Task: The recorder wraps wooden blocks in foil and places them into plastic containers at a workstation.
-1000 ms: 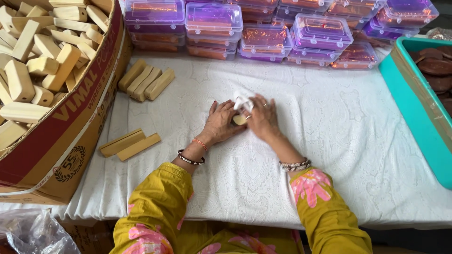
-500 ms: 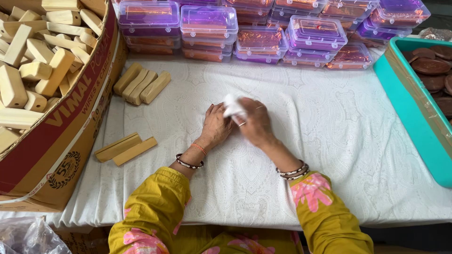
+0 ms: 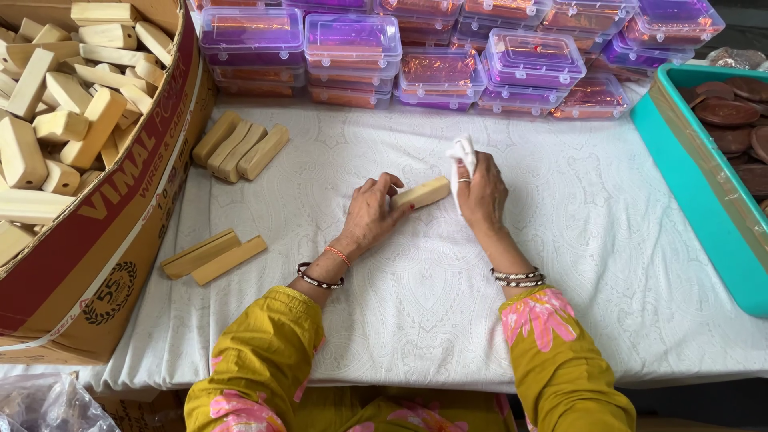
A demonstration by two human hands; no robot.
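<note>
Your left hand (image 3: 370, 216) pins the pale rectangular wooden block (image 3: 422, 193) on the cloth; your right hand (image 3: 480, 192) clenches a small white rag (image 3: 463, 154), wiping its end.

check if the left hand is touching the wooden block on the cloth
Touching: in the head view, the left hand fingertips press on the near end of the wooden block.

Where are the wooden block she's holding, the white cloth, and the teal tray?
wooden block (image 3: 422, 193), head view, middle of its top face.
white cloth (image 3: 462, 152), head view, bunched part above the right hand.
teal tray (image 3: 680, 152), head view, its left wall.
</note>
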